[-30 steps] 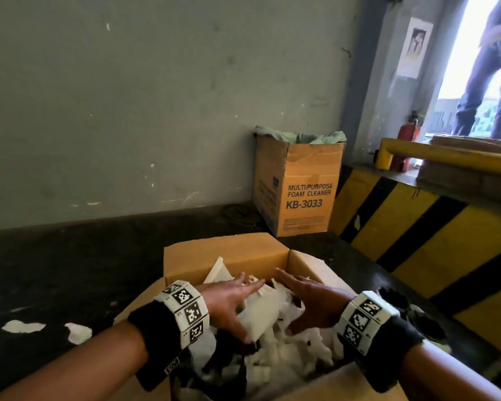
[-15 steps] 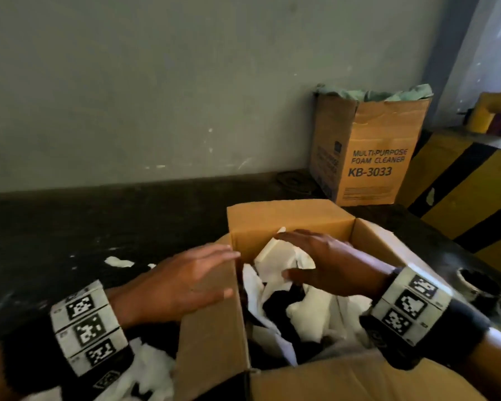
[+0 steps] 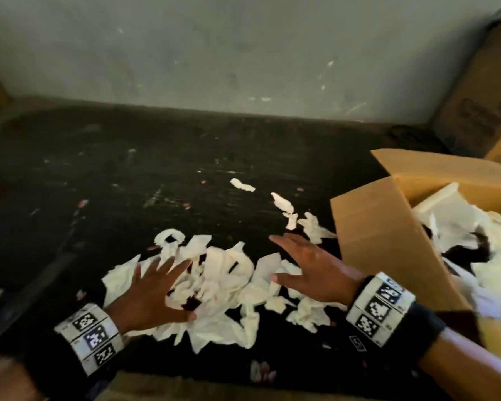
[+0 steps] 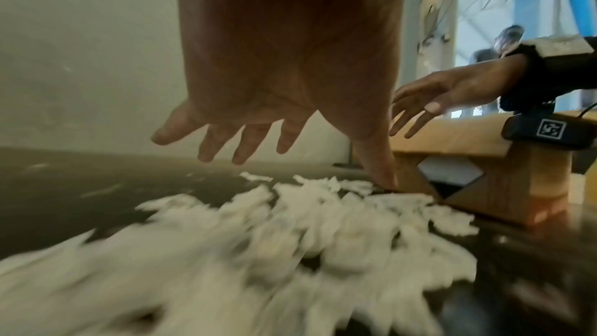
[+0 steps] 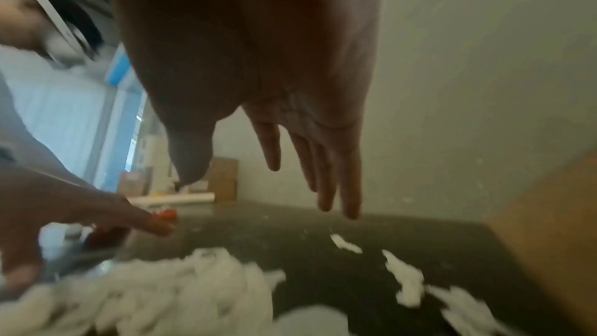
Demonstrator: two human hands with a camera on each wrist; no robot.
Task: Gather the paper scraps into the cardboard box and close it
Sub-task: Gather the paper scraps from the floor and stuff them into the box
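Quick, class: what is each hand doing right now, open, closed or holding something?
Left hand: open, fingers spread over the paper scraps, holding nothing.
Right hand: open, fingers straight, holding nothing.

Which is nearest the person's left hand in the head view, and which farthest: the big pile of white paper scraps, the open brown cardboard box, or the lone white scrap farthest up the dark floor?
1. Big pile of white paper scraps, under the left hand.
2. Lone white scrap, ahead, slightly right.
3. Open brown cardboard box, far right.

head: above, looking down | wrists: low, close under each palm, facing forward | shared: paper scraps (image 3: 223, 285)
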